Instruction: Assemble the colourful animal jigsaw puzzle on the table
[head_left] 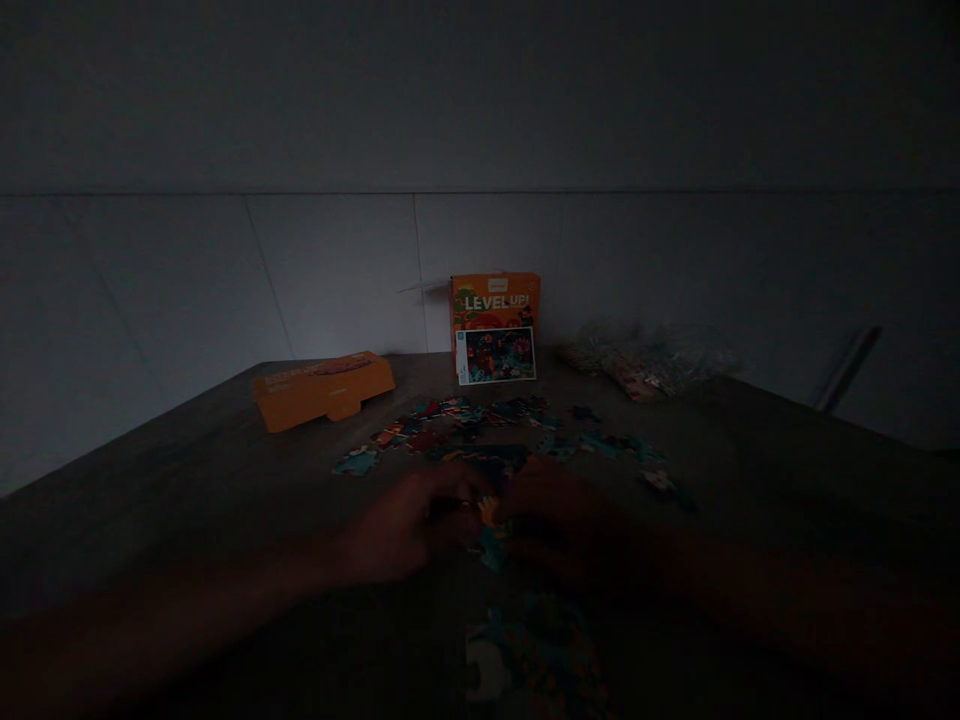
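Note:
In the dim light my left hand [412, 520] and my right hand [559, 510] meet over the middle of the table. Between their fingers are teal jigsaw pieces [492, 548] with a yellow-orange shape on them; how many are joined is too dark to tell. The left fingers are closed at the left edge of these pieces. My right fingers bend in from the other side and are mostly in shadow. Just beyond the hands lies a dark blue joined section [499, 457]. Closer to me lies a larger joined puzzle section [547, 650], green with orange spots.
Loose jigsaw pieces [420, 435] spread in an arc beyond the hands, with more pieces [600, 443] on the right. At the back an orange box [495, 300] stands behind a picture card [496, 356]. An orange box lid [326, 390] lies left, crumpled clear plastic [660, 360] right.

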